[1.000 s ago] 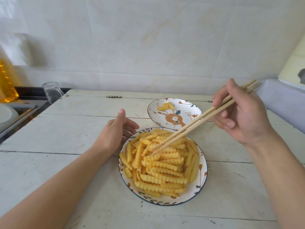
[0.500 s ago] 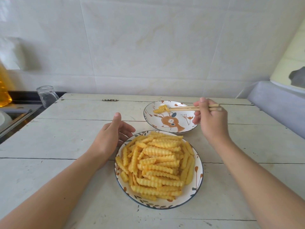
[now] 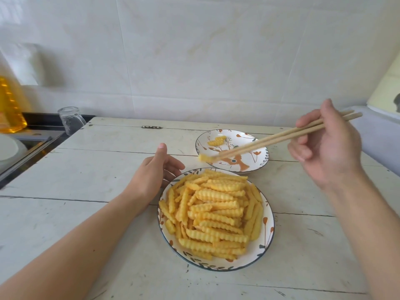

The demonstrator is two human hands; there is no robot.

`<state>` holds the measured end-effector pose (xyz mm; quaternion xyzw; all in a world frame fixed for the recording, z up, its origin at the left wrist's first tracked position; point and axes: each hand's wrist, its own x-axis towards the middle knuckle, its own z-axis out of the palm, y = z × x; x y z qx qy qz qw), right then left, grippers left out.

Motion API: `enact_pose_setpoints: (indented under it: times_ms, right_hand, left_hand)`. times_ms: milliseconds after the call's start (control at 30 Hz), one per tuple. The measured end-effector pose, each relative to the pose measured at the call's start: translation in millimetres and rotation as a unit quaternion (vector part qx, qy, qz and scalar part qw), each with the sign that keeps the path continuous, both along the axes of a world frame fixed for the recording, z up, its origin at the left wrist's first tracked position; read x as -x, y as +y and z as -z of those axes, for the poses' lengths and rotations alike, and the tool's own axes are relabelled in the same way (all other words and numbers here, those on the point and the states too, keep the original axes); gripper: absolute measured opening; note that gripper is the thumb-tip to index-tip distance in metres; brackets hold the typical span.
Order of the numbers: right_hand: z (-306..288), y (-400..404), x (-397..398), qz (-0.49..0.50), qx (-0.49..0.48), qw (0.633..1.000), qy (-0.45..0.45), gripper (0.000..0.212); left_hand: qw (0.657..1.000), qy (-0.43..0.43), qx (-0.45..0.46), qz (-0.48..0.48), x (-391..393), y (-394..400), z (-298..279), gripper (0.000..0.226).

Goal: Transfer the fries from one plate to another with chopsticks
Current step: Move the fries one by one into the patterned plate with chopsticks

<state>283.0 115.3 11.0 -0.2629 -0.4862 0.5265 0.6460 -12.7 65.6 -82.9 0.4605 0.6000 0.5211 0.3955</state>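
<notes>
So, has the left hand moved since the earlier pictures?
No. The left hand rests at the left rim of the full plate, as before.

full plate (image 3: 267, 241) near – small plate (image 3: 259, 162) behind-right | glass (image 3: 70, 120) far left on table (image 3: 86, 169)

Crinkle-cut fries (image 3: 214, 215) heap the near plate (image 3: 268, 241) at centre frame, two lie on the far plate (image 3: 263, 163) above it, and slanting chopsticks (image 3: 277, 138) pinch one fry (image 3: 204, 158) at that plate's left rim.
</notes>
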Motion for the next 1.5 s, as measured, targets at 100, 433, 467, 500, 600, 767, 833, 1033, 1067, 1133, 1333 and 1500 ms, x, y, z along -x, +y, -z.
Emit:
enact_pose_setpoints:
  times_ms: [100,433,467,500,600,767,833,1033,1067,1133,1333,1500]
  right_hand:
    - [-3.0,-18.4,12.2,-0.123,-0.03,0.99,-0.057,0.057]
    - [7.4,-48.0,42.6,-0.183,-0.105,0.967,-0.142,0.054]
    - [7.0,-49.4,42.9,-0.182,-0.111,0.966,-0.144,0.053]
    - [5.6,-50.6,42.3,-0.178,-0.116,0.967,-0.141,0.052]
    - [-1.7,-48.2,37.0,-0.138,-0.107,0.98,-0.094,0.054]
    - [5.6,-5.7,16.6,0.099,-0.051,0.993,-0.043,0.047]
    - [22.7,11.6,10.4,0.188,-0.073,0.969,-0.14,0.04]
    - [58.9,32.1,22.5,0.175,-0.076,0.947,-0.26,0.034]
    - [60.4,34.2,25.9,0.167,-0.082,0.945,-0.268,0.034]
    - [63.9,38.4,31.1,0.157,-0.089,0.94,-0.291,0.034]
    - [58.6,36.0,29.0,0.177,-0.076,0.949,-0.251,0.039]
    - [52.9,34.0,21.4,0.194,-0.092,0.945,-0.246,0.036]
  left_hand:
    - [1.0,0.003,0.001,-0.005,0.1,-0.9,-1.1,0.077]
    - [1.0,0.007,0.003,-0.006,-0.7,-1.8,-1.9,0.077]
    - [1.0,0.006,0.002,-0.005,-0.6,-1.8,-1.9,0.077]
    - [1.0,0.004,0.003,-0.004,-0.7,-1.7,-2.1,0.077]
    - [1.0,0.002,0.002,-0.005,-0.4,-1.8,-1.8,0.076]
    - [1.0,-0.001,0.002,-0.004,-0.5,-1.7,-1.0,0.076]
    - [1.0,-0.003,0.002,-0.004,-0.3,-1.9,-1.1,0.076]
    - [1.0,-0.003,-0.001,-0.003,0.4,-1.5,-0.5,0.075]
    - [1.0,-0.002,-0.002,-0.003,0.3,-1.5,-0.4,0.075]
    - [1.0,-0.001,-0.003,-0.003,0.1,-1.7,-0.9,0.075]
    - [1.0,-0.001,-0.001,-0.002,0.6,-0.1,0.2,0.076]
    - [1.0,0.0,0.0,-0.002,1.0,0.1,0.9,0.076]
